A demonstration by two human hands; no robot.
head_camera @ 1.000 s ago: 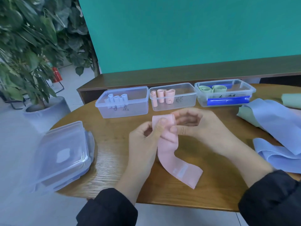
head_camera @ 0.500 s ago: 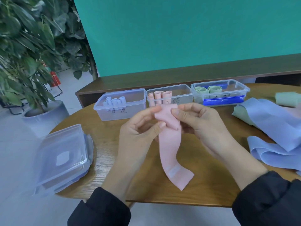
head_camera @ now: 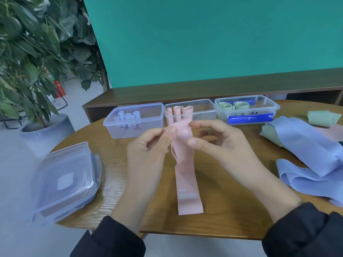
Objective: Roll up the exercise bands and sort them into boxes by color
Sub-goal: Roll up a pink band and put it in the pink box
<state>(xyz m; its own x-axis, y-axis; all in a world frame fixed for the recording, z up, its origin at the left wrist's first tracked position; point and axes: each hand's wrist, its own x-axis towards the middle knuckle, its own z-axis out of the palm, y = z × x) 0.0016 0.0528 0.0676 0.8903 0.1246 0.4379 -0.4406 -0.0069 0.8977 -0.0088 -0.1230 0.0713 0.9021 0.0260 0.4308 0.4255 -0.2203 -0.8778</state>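
Pink band (head_camera: 186, 184): a flat, pale pink strip held up at centre frame; its top end is gathered between both hands, the rest hangs straight down to the worktop (head_camera: 222, 201), where the square-cut lower end lies flat. Faint whitish print shows near that lower end and near the top.
Left hand (head_camera: 148, 151): thumb and fingers curled, pinching the band's upper left edge.
Right hand (head_camera: 220, 143): thumb and fingers curled around the band's upper right side, pinching it.
Left box (head_camera: 133, 120): clear plastic, upper centre-left of the frame, holding small lavender rolls standing on end.
Middle box (head_camera: 204, 113): clear plastic, just behind the hands, with pink rolls (head_camera: 179, 110) upright at its left end.
Right box (head_camera: 259, 108): clear plastic with blue clips, holding green rolls (head_camera: 233, 105).
Loose bands: lavender bands (head_camera: 306, 154) piled at the right edge of the frame, with a green band (head_camera: 323, 118) behind them and another green edge peeking from under the pile.
Lids (head_camera: 65, 180): clear lids stacked at lower left, overhanging the worktop's edge.
Background: potted plant (head_camera: 27, 52) at upper left, teal wall (head_camera: 204, 38) behind.
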